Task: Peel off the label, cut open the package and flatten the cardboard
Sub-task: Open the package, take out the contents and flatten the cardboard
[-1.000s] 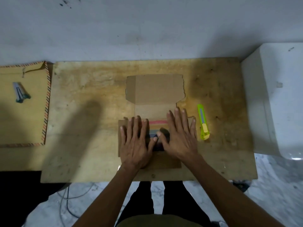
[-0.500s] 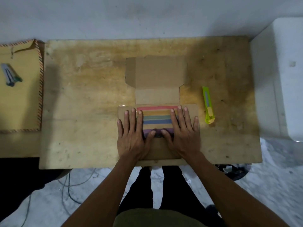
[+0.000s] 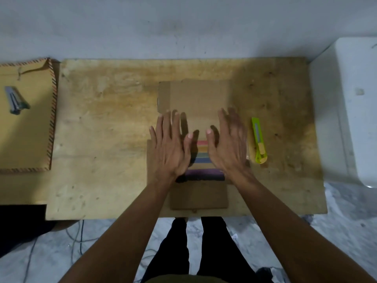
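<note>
An opened brown cardboard box [image 3: 199, 99] lies spread flat in the middle of the wooden board [image 3: 106, 139]. A panel with rainbow stripes [image 3: 201, 158] shows at its centre, between my hands. My left hand [image 3: 170, 148] lies palm down on the left part of the cardboard, fingers spread. My right hand [image 3: 228, 144] lies palm down on the right part, fingers together and blurred. Neither hand holds anything. A lime-green utility knife [image 3: 258, 140] rests on the board just right of my right hand.
A tan envelope with a striped border [image 3: 26, 127] lies at the left, a grey-blue tool [image 3: 15, 101] on it. A white appliance [image 3: 350, 111] stands at the right. A grey wall runs behind the board. Cables lie on the floor below.
Both hands have slid forward along the cardboard, away from me, from the near flap up over the striped panel. The cardboard lies flatter than before.
</note>
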A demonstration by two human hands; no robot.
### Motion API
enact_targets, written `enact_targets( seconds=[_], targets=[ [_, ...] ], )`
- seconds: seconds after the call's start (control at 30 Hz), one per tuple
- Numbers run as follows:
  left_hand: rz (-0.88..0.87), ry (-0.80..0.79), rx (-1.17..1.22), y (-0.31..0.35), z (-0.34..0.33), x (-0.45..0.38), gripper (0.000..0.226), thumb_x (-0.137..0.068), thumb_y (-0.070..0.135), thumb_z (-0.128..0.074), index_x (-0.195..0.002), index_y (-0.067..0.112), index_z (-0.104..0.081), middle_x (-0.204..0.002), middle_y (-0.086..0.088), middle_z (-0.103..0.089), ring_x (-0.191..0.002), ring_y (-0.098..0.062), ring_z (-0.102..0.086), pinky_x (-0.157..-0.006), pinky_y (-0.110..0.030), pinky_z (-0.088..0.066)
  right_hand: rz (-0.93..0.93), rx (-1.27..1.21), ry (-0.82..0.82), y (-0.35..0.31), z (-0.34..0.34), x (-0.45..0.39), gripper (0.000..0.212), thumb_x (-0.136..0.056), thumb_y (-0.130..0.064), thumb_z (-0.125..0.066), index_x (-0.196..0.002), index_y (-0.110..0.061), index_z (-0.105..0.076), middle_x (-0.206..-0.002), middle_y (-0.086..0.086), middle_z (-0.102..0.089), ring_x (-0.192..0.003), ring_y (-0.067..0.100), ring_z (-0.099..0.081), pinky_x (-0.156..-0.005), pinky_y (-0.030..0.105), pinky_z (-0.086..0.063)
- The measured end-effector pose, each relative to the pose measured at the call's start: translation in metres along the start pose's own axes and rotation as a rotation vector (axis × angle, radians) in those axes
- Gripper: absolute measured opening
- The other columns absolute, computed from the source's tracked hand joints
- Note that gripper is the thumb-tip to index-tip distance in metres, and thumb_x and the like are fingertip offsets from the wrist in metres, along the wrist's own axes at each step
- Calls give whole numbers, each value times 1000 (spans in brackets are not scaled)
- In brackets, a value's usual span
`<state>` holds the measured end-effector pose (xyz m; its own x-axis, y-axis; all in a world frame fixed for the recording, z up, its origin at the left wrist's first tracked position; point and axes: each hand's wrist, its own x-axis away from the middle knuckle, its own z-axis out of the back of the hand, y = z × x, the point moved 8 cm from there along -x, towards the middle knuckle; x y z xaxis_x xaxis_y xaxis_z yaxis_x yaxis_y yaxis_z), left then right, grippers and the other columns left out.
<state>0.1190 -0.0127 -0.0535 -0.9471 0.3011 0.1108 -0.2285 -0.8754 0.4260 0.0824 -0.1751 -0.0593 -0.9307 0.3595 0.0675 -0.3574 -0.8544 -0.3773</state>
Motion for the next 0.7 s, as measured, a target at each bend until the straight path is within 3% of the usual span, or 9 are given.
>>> enact_targets(
  seconds=[0.1,0.2,0.37,0.47,0.57,0.63,0.7],
  targets=[
    [81,95,109,-15,3,-30,58,-108,40,-30,-156,8,-23,-163,-22,-19,-151,-37,-17,-121,-57,-18,-139,-199,50,9,1,-30,60,-100,-42,-34,-152,-12,-27,-158,21,-26,-143,38,-28,-117,50,-26],
    [209,157,296,-30,3,-46,59,-107,40,-30,-155,5,-25,-155,-28,-30,-142,-44,-30,-117,-57,-28,-332,-438,92,19,3,-48,58,-100,-35,-41,-151,-11,-28,-153,18,-35,-137,33,-35,-114,40,-28],
    [384,167,503,-35,1,-54,66,-105,50,-26,-158,11,-19,-153,-20,-42,-142,-38,-35,-118,-54,-28,-644,-735,29,31,-4,-57,58,-102,-36,-40,-154,-20,-20,-153,6,-41,-136,27,-44,-111,37,-37],
    [481,204,643,-40,4,-57,71,-100,58,-25,-158,16,-21,-153,-16,-45,-141,-33,-42,-114,-54,-36,-709,-875,39,35,-2,-60,50,-102,-36,-41,-148,-21,-31,-139,5,-53,-119,23,-54,-100,35,-45],
    [548,209,733,-39,11,-56,63,-103,54,-28,-156,19,-25,-151,-12,-47,-136,-29,-47,-112,-50,-40,-771,-1004,53,39,-3,-60,37,-98,-44,-38,-129,-26,-48,-112,1,-66,-97,22,-63,-89,45,-55],
    [618,217,815,-40,16,-51,57,-104,53,-29,-151,21,-35,-141,-10,-56,-126,-27,-54,-109,-49,-44,-792,-1058,30,41,1,-57,36,-99,-46,-35,-124,-25,-51,-103,-2,-64,-89,19,-61,-77,40,-52],
    [711,223,981,-47,18,-47,60,-99,60,-30,-137,19,-52,-123,-9,-66,-114,-27,-61,-104,-50,-49,-806,-1099,-14,41,7,-52,39,-101,-49,-32,-125,-25,-52,-104,-3,-63,-88,17,-58,-77,37,-48]
  ],
)
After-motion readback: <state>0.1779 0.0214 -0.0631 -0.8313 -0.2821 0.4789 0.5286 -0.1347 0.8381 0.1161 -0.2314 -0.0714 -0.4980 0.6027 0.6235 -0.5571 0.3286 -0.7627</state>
